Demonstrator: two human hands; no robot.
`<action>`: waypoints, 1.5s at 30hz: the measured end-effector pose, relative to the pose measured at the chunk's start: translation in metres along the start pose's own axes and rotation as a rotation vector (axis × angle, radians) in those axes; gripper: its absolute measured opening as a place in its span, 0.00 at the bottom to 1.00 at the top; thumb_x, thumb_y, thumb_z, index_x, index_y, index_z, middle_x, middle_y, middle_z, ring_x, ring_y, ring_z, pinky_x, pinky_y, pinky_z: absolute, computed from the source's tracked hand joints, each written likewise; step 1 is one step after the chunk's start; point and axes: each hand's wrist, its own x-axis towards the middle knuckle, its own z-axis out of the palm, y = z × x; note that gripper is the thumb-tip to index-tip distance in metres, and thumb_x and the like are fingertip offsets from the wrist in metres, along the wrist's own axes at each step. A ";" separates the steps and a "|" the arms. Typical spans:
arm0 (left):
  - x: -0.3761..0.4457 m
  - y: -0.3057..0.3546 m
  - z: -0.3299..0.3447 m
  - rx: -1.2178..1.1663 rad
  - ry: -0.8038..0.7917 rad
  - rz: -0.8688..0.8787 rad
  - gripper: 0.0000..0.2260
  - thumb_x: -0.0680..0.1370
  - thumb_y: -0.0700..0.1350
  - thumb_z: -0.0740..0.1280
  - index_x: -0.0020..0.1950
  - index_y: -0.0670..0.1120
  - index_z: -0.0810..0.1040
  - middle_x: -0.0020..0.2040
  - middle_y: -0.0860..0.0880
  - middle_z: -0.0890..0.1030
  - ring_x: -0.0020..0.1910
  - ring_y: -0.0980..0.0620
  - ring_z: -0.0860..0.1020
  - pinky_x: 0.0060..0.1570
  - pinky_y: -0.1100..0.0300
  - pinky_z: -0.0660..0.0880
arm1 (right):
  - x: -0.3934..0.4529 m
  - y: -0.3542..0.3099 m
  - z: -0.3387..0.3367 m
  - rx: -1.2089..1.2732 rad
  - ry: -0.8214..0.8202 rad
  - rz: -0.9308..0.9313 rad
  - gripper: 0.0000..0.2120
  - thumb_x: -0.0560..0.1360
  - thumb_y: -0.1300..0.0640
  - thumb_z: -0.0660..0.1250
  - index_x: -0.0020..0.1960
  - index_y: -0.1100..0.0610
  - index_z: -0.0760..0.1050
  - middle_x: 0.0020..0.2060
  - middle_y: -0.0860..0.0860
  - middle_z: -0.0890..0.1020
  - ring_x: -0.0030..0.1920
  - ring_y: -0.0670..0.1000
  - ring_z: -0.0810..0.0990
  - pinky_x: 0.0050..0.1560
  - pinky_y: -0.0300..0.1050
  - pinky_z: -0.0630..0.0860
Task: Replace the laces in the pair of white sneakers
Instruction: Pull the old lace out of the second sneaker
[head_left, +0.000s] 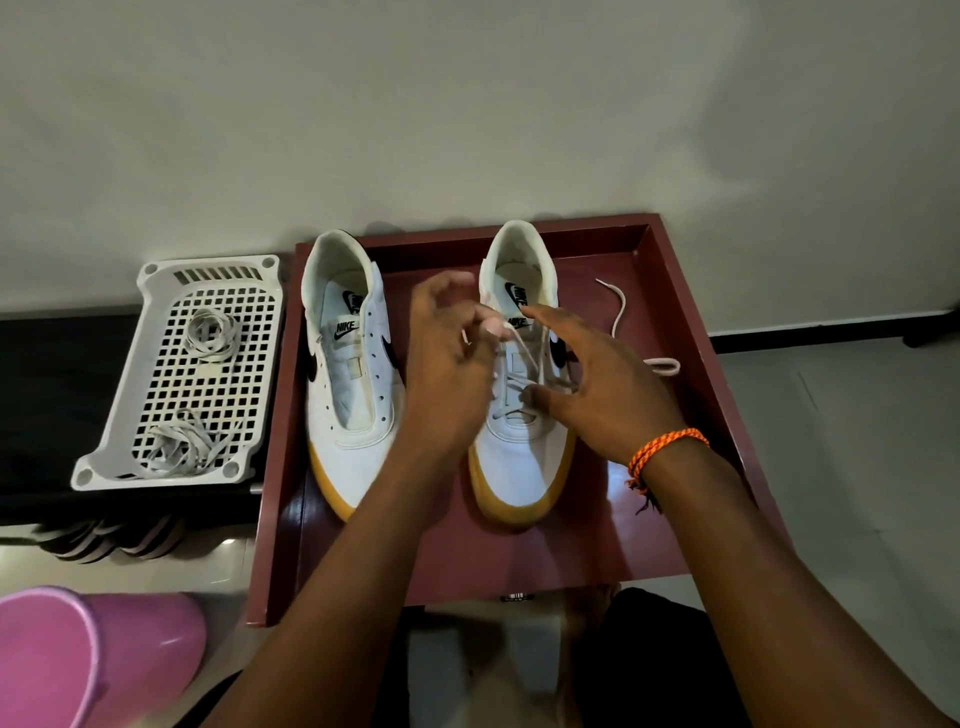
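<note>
Head view shows you partway through: the left sneaker (353, 374) at 9 o'clock in the maroon tray (675, 332) has bare eyelets, while the right sneaker (522, 374) at the tray's centre carries a lace (524, 358) crossed through its lower eyelets. One loose end trails out toward 3 o'clock across the tray floor. Two bundles of laces (192, 447) lie in the white basket (208, 374) farther out at 9 o'clock; you cannot tell from here which are old and which new. By my reckoning the right shoe's upper eyelets and the whole left shoe are left to do. Your left hand (447, 364) hovers over the right sneaker's near side, its fingers curled and pinching the lace end. Your right hand (597, 384) reaches in from 4 o'clock, fingers spread and relaxed above the tongue, gripping nothing that shows.
</note>
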 end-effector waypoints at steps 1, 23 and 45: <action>0.002 -0.001 -0.002 -0.018 0.028 -0.037 0.06 0.82 0.45 0.67 0.46 0.51 0.80 0.70 0.48 0.71 0.64 0.53 0.78 0.62 0.45 0.81 | 0.000 0.000 0.001 0.000 0.000 0.000 0.39 0.74 0.49 0.78 0.79 0.37 0.63 0.75 0.38 0.72 0.69 0.45 0.75 0.66 0.47 0.76; 0.006 -0.012 -0.010 0.065 0.049 -0.087 0.12 0.77 0.41 0.60 0.52 0.57 0.78 0.63 0.48 0.76 0.62 0.51 0.78 0.60 0.44 0.79 | 0.000 -0.002 0.002 0.076 -0.019 0.012 0.39 0.74 0.53 0.77 0.79 0.37 0.64 0.75 0.41 0.72 0.70 0.46 0.76 0.65 0.51 0.79; 0.004 0.001 -0.010 0.292 0.105 0.095 0.15 0.77 0.37 0.65 0.58 0.53 0.82 0.66 0.49 0.75 0.65 0.56 0.75 0.61 0.50 0.77 | 0.000 -0.004 0.001 0.048 -0.015 0.020 0.38 0.75 0.53 0.76 0.80 0.38 0.64 0.74 0.39 0.73 0.69 0.44 0.75 0.62 0.44 0.76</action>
